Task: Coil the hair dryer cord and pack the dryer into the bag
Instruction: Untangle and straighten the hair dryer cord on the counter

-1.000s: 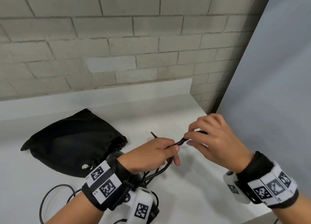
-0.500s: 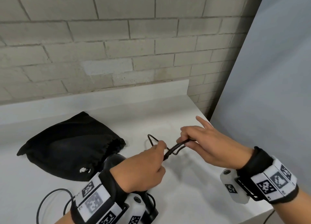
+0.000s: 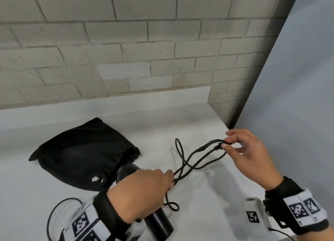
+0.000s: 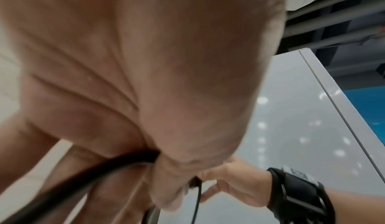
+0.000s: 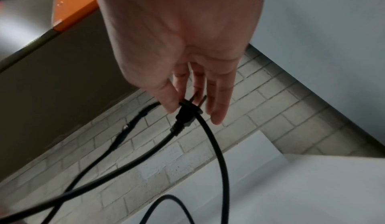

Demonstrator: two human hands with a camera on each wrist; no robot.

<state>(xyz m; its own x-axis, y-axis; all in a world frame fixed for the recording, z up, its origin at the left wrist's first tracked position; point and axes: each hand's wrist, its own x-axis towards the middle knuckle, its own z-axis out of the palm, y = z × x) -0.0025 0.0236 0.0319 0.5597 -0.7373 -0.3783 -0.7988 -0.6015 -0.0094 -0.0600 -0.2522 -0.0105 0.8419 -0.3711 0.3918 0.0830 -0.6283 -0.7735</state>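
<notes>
Overhead, right hand (image 3: 253,155) pinches the plug (image 5: 184,112); left hand (image 3: 142,190) grips the cord (image 3: 188,161) (no legible writing).

Soft matt cloth bag (image 3: 81,152), shiny smooth plastic dryer (image 3: 159,221), rubbery cord (image 3: 202,161), rough brick wall (image 3: 126,41).

Illumination is even, diffuse and overhead. Soft shadows fall on the counter (image 3: 207,195). Wide-angle distortion bends the brick wall (image 3: 126,41). Both wrist views show motion blur; near surfaces are defocused.
</notes>
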